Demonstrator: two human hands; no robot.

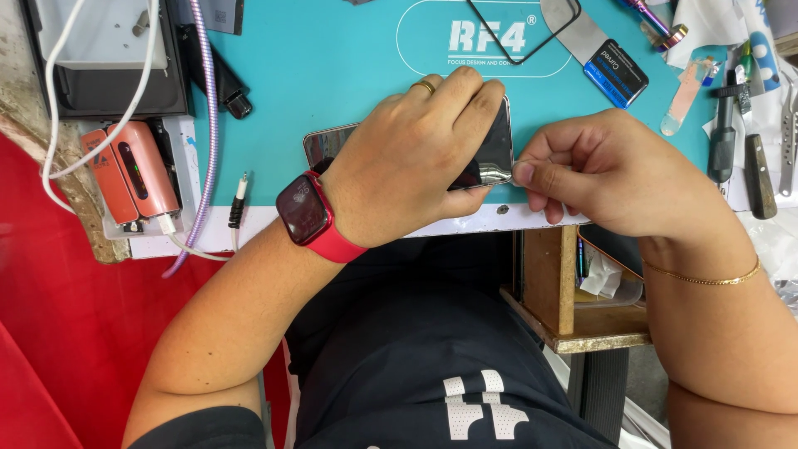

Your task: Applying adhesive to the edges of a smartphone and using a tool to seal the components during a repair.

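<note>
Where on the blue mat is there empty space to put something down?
The teal mat is bare between the braided cable and the phone under the left hand, and just above that hand. The right edge is crowded with tools beyond the right hand.

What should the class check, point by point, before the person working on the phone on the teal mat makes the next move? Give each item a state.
1. Phone pinned flat: ok; the left hand presses down on it.
2. Right hand at the phone's right edge: ok; its fingertips pinch there.
3. What the right hand pinches: cannot tell; it is too small, perhaps a thin pick or film.
4. Phone fully on the teal mat: ok, though near the front edge.
5. Spare tools within reach: ok; a metal spatula and a black-handled tool lie at the right.
6. White cable clear of the hands: ok.
</note>
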